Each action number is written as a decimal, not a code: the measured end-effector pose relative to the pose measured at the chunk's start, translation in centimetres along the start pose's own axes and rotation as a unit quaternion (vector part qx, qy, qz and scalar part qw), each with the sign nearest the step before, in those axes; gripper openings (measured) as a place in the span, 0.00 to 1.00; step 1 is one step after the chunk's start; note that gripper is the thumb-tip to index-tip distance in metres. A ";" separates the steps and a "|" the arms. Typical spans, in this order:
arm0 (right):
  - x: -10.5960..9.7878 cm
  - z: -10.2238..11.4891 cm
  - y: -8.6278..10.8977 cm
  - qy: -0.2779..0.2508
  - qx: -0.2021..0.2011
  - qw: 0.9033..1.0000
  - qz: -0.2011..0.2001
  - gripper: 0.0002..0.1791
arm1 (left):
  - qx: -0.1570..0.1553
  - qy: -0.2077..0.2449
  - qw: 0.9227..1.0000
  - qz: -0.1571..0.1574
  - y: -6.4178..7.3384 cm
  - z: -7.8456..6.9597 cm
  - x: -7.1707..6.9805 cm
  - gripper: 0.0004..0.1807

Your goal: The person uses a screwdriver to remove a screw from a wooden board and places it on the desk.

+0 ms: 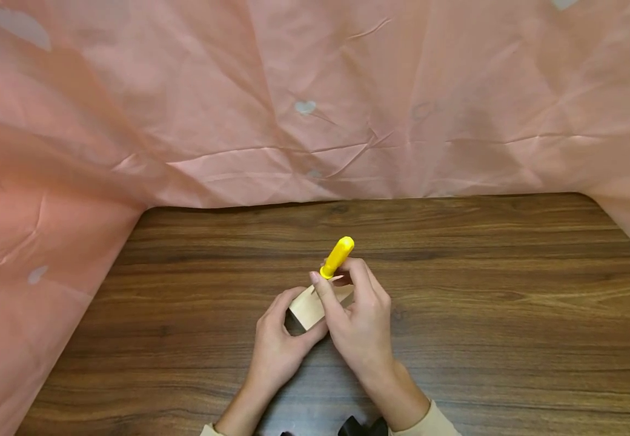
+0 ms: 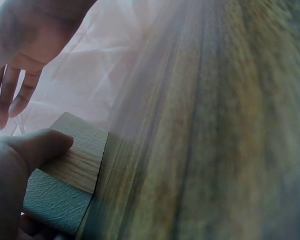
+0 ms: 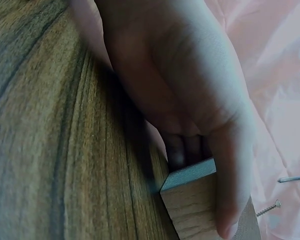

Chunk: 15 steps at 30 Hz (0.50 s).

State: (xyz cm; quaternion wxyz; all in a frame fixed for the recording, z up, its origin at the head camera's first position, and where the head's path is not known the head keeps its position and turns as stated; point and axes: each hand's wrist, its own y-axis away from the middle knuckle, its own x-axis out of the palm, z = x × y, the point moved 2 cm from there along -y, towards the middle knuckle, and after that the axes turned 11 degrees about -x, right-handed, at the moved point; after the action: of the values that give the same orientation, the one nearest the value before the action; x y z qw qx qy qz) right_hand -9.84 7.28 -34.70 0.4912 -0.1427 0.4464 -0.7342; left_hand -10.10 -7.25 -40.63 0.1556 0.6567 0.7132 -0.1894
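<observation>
My left hand [image 1: 278, 339] grips a pale wooden block [image 1: 306, 310] with a dark end face, its thumb lying along one side in the left wrist view. A screw [image 3: 269, 208] stands out of the block's top, slightly tilted. Above the block, my right hand [image 1: 361, 318] holds a yellow-handled screwdriver [image 1: 339, 255] with thumb and fingers near the handle's collar. The handle leans up and to the right. In the right wrist view the metal shaft [image 3: 295, 178] ends near the screw head, with a gap between them.
A brown wood-grain table [image 1: 500, 315] lies under both hands. Pink cloth [image 1: 211, 91] with pale hearts hangs behind it and at both sides. Part of a black object [image 1: 364, 427] shows at the bottom edge, near the right sleeve; its kind is unclear.
</observation>
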 end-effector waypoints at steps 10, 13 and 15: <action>-0.3 0.1 -0.2 -0.007 -0.025 1.000 -0.007 0.10 | 0.039 -0.004 0.999 -0.016 0.0 0.1 0.1 0.28; -0.4 0.2 -0.3 -0.013 -0.020 1.000 -0.011 0.10 | 0.041 -0.006 0.999 -0.014 -0.1 0.0 0.1 0.28; -0.5 0.2 -0.4 -0.014 -0.017 1.000 -0.009 0.09 | 0.028 -0.005 1.000 -0.005 -0.2 -0.2 0.1 0.29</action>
State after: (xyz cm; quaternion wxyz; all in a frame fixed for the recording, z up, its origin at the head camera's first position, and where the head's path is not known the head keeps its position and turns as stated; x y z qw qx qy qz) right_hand -9.72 7.65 -34.20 0.4882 -0.1655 0.4507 -0.7288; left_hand -10.32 -7.11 -40.52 0.1396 0.6561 0.7103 -0.2135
